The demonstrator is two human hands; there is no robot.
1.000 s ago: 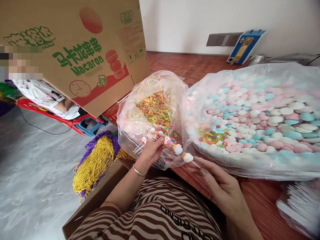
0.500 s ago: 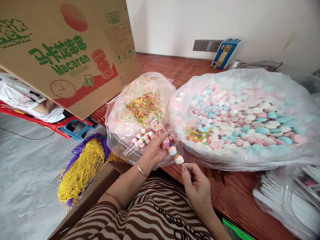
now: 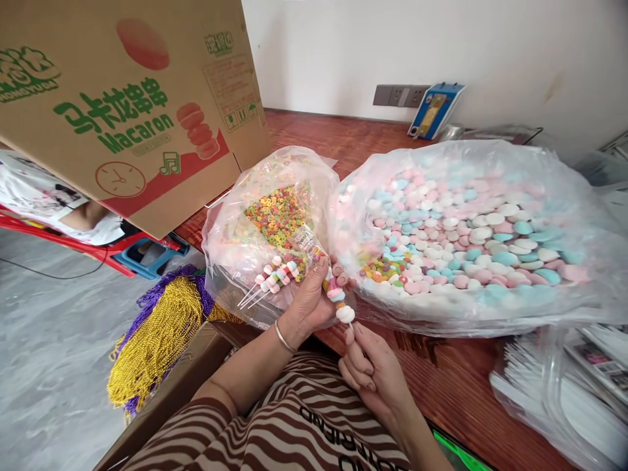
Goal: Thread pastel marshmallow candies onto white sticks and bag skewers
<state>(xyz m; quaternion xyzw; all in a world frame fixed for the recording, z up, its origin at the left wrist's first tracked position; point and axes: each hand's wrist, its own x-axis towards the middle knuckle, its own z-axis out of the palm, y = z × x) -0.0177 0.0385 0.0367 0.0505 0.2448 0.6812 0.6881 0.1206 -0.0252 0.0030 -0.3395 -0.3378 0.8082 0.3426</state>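
Observation:
My left hand (image 3: pixel 311 297) is closed around a clear printed plastic wrapper (image 3: pixel 305 241) with the upper part of a marshmallow skewer (image 3: pixel 345 314) in it. Pink, blue and orange pieces show below my fingers, with white ones lowest. Just under them, my right hand (image 3: pixel 370 369) pinches the skewer's thin stick, its other fingers curled. Several finished marshmallow skewers (image 3: pixel 277 273) lie to the left, on the bag of small ring-shaped candies (image 3: pixel 279 216). To the right spreads a large clear bag of pink, white and blue marshmallows (image 3: pixel 485 242), with some ring candies near its left side.
A tall cardboard box (image 3: pixel 127 118) stands at the back left. Bead strings (image 3: pixel 157 340) in gold and purple hang beside a lower carton (image 3: pixel 181 386). White sticks in plastic (image 3: pixel 534 392) lie at right. A blue device (image 3: pixel 436 111) is by the wall. Another person's arm (image 3: pixel 88 214) shows at left.
My right hand has shifted slightly left and its fingers have curled in more around the stick. My left hand stays on the wrapper and skewer. The view has shifted a little.

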